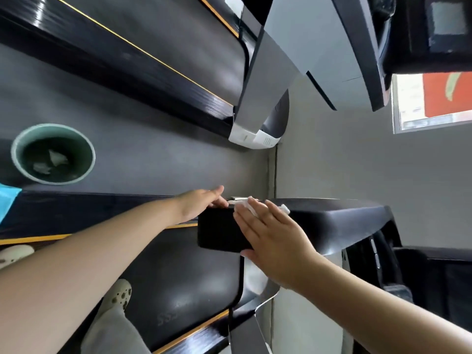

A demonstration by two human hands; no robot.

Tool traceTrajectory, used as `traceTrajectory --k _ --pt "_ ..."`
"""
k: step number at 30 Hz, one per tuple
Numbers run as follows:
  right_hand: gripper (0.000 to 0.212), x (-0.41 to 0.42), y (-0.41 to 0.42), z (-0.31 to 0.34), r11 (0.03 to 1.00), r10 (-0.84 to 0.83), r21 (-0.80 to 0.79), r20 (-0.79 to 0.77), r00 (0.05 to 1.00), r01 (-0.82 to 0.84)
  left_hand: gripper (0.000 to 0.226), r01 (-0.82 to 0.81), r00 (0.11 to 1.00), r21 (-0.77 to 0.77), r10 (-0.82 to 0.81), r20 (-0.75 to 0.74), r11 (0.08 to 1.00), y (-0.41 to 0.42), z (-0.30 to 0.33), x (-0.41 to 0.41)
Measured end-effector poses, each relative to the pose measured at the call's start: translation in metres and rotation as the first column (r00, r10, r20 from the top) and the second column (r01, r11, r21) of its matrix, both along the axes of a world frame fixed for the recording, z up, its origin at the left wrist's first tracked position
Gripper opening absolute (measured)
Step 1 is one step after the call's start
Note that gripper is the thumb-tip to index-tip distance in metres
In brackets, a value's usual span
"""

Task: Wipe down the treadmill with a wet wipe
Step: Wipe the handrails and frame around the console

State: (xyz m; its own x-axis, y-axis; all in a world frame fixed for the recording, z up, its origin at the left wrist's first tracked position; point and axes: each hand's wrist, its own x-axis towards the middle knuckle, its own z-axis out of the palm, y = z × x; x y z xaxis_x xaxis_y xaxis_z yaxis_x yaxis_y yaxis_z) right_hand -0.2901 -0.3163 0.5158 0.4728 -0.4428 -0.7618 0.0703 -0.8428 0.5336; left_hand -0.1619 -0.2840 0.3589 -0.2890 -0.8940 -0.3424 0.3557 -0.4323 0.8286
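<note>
My right hand (270, 238) lies flat on the black handrail (332, 221) of the treadmill, fingers straight and spread, pressing the white wet wipe (249, 204) against the rail's top. The wipe shows only as crumpled corners poking out past my fingertips, at the far edge of the rail. My left hand (201, 204) reaches in beside it, fingers straight and together, their tips touching the same far edge of the rail, just beside the wipe. It holds nothing.

The rail ends in a blunt, squared black end (219, 231) under and between my two hands; past that end the surface drops away to the treadmill belt (178, 277) below, where my light shoe (118, 295) and grey trouser leg stand. An orange stripe (191, 328) runs along the belt's side edge.

Away from the blunt end, the rail runs on, smooth and bare, then bends sharply down at its rounded corner, near the grey wall (357, 162).

Beyond the rail's far edge lies a strip of grey floor (153, 154), and on it, well apart from my hands, stands a round pale-green bin (52, 154) with crumpled white scraps inside. Past the floor strip a second treadmill (153, 54) lies alongside, with its own orange line and a grey upright post (268, 93).
</note>
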Motion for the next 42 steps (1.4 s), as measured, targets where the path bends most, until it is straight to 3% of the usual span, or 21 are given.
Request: traceTrajectory --k 5,11,15,19,23,29,33,38,42 --pt "0.07 -0.002 0.009 -0.023 0.995 0.096 0.029 -0.09 0.991 -0.093 0.047 -0.043 0.977 0.052 0.053 -0.207 0.998 0.008 -0.009 -0.006" --pt "0.066 -0.009 0.001 0.041 0.998 0.049 -0.024 -0.034 0.998 -0.05 0.045 -0.104 0.976 0.084 0.118 -0.185 0.991 0.018 -0.011 -0.01" --pt "0.064 0.009 -0.011 0.017 0.995 0.016 0.103 -0.084 0.996 -0.007 0.053 -0.118 0.978 0.151 0.141 -0.154 0.982 0.021 -0.024 -0.018" --pt "0.061 0.034 -0.019 -0.029 0.953 0.099 0.298 -0.161 0.982 -0.047 0.045 -0.114 0.855 0.369 0.28 -0.437 0.922 0.029 -0.036 -0.028" --pt "0.061 0.056 -0.012 -0.063 0.949 0.044 0.313 -0.218 0.975 0.027 0.036 -0.119 0.756 0.426 0.36 -0.547 0.897 0.03 -0.039 -0.033" --pt "0.075 0.029 -0.014 -0.011 0.952 0.235 0.257 -0.271 0.933 -0.165 0.035 -0.167 0.713 0.477 0.44 -0.546 0.863 0.038 -0.037 -0.036" --pt "0.073 0.027 -0.009 -0.011 0.962 0.184 0.237 -0.192 0.964 -0.136 0.033 -0.2 0.704 0.462 0.454 -0.546 0.864 0.04 -0.04 -0.043" --pt "0.067 0.053 -0.003 -0.063 0.977 -0.044 0.2 -0.161 0.986 0.076 0.038 -0.273 0.705 0.432 0.484 -0.518 0.86 0.043 -0.04 -0.049" --pt "0.067 0.047 0.006 -0.073 0.99 0.069 0.131 -0.153 0.986 -0.049 0.044 -0.347 0.745 0.409 0.513 -0.427 0.844 0.048 -0.04 -0.05"
